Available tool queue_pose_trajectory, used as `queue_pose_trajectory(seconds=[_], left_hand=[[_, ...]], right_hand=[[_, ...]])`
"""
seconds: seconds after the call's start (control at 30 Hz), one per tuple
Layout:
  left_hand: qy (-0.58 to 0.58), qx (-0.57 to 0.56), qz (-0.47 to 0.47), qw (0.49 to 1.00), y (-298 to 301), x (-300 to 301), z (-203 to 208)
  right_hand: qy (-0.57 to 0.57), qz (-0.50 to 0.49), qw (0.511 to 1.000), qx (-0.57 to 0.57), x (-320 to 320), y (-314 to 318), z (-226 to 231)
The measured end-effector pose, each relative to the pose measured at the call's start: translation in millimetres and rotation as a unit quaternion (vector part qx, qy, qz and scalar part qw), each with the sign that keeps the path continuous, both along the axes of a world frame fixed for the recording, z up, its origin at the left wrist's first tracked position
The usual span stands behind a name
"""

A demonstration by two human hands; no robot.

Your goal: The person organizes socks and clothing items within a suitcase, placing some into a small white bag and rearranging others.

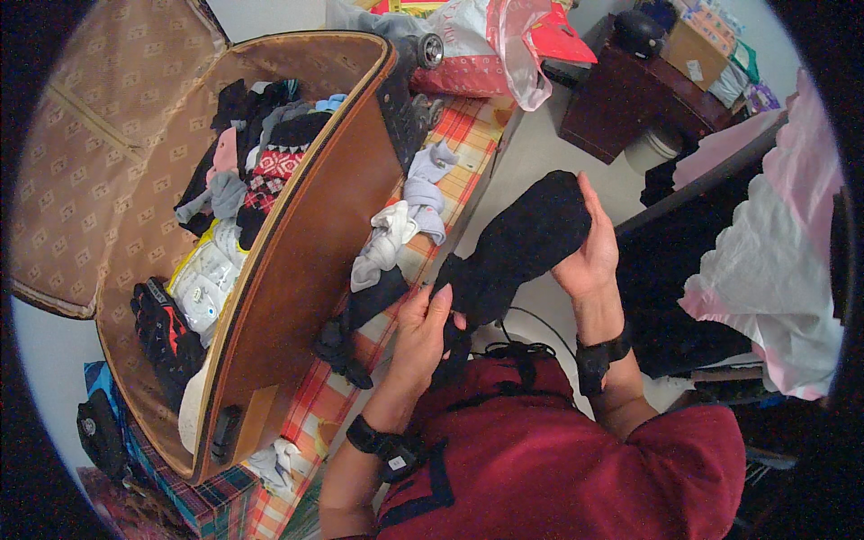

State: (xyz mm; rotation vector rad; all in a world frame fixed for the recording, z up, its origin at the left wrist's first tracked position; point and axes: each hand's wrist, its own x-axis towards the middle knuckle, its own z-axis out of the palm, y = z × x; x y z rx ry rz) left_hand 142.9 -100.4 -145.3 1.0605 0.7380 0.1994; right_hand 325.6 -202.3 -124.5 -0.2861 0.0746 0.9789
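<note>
- Black sock (531, 238), held up between both hands in front of the lap; left hand (418, 328) closed narrowly about its gathered part, right hand (589, 247) spread flat along its far end; how firmly the right fingers press cannot be told.
- Slipping: the far end could slide off the flat right palm, since nothing visible clamps it; the fabric would then hang from the left pinch alone, or drop toward the pale floor (547, 144).
- Loosening: uneven pull between the hands might undo the gathered part; its exact form lies partly hidden behind the fingers.
- Snagging: the black drawstring (517, 348) lies near the sock's lower side; closeness and like colour could let the two be caught together.
- Nudging: the white knotted sock (387, 234) and grey bundle (427, 193) lie on the checked cloth (468, 135) beside the suitcase (310, 243); a wide sweep of the left arm could push them off its edge.
- Mixing: the black knotted bundle (337, 346) near the left wrist could be mistaken for this sock's mate, dark fabric concealing differences.
</note>
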Motion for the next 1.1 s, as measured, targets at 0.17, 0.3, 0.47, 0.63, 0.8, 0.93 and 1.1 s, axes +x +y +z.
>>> queue_pose_trajectory(seconds=[0.17,0.3,0.47,0.63,0.8,0.93,1.1], left_hand=[[0.014,0.081,0.054,0.995,2.1,-2.8,1.9],[0.005,0.082,0.118,0.99,3.7,-5.5,5.9],[-0.061,0.2,0.118,0.971,8.4,-10.6,-9.1],[-0.109,0.212,0.117,0.964,5.9,-11.9,-7.5],[-0.105,0.305,0.068,0.944,6.6,-8.4,-13.3],[-0.009,0.22,-0.001,0.975,1.6,-2.1,9.4],[-0.055,0.084,-0.066,0.993,-0.6,0.7,6.7]], right_hand=[[-0.144,-0.122,0.977,-0.096,9.1,-11.2,-10.5],[-0.237,-0.231,0.903,-0.275,11.8,-15.3,-10.2],[-0.294,-0.304,0.851,-0.31,25.9,-23.2,-22.3],[-0.322,-0.247,0.87,-0.279,35.8,-31.7,-22.2],[-0.153,-0.175,0.955,-0.186,29.4,-24.5,-12.0],[-0.165,-0.143,0.955,-0.202,17.1,-20.6,-10.4],[-0.128,-0.116,0.962,-0.21,-3.1,-11.2,5.7]])
